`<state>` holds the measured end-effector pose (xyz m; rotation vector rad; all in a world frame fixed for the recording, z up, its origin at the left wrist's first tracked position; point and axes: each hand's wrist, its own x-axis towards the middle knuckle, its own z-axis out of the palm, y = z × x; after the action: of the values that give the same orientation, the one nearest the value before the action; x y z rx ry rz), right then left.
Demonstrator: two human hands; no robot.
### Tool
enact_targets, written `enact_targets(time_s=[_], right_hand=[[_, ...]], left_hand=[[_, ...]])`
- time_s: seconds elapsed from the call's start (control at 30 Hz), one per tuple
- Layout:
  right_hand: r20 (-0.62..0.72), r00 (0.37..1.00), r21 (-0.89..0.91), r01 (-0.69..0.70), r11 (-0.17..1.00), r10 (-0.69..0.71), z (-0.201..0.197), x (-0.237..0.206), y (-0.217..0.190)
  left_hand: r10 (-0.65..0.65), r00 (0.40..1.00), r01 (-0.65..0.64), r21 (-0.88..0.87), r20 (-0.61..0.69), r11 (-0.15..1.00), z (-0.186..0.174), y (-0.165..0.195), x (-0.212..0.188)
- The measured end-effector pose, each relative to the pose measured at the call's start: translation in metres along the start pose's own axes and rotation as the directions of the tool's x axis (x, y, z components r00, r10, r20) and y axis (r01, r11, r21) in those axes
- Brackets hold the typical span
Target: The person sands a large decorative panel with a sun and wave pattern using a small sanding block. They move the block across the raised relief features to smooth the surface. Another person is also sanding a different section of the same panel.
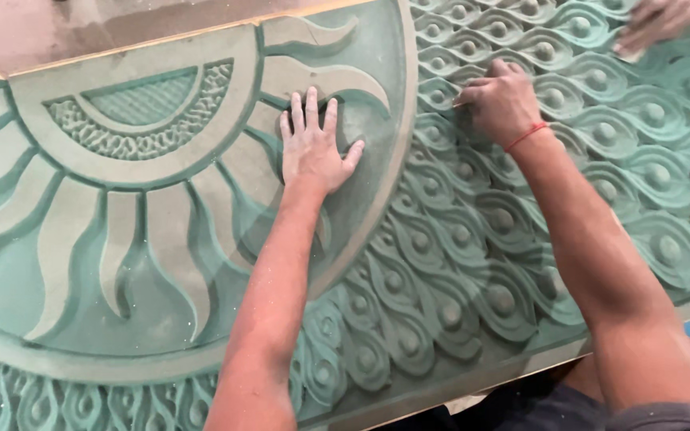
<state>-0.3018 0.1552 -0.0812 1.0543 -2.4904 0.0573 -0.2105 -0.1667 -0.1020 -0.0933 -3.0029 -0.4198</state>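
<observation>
Left hand (313, 148) lies flat, fingers spread, on the green carved sunburst relief panel (121, 231) near its centre. Right hand (501, 100), curled, presses a small sanding scrap (461, 101) onto scale-pattern carving toward the far edge.

No packages, labels, signs or screens in view.

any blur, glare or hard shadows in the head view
Head view: soft, even light with no glare on the green carved relief panel; only a small shadow beside the flat left hand; the curled right hand looks sharp; edges curve slightly from lens distortion.
</observation>
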Motion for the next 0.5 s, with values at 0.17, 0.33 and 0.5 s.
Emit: enact_targets(time_s=[0.17, 0.33, 0.5], right_hand=[[0.019, 0.999, -0.026, 0.030, 0.999, -0.030, 0.001, 0.003, -0.008], [0.012, 0.999, -0.005, -0.053, 0.999, 0.053, 0.003, 0.006, -0.016], [-0.005, 0.997, 0.219, -0.071, 0.973, 0.074, 0.015, 0.009, -0.015]], left_hand=[[0.002, 1.000, -0.002, 0.001, 0.001, 1.000, 0.001, 0.000, 0.000], [0.017, 0.999, -0.018, -0.005, -0.029, 1.000, 0.002, -0.002, 0.000], [0.018, 0.999, -0.019, -0.012, -0.040, 1.000, 0.000, 0.000, -0.001]])
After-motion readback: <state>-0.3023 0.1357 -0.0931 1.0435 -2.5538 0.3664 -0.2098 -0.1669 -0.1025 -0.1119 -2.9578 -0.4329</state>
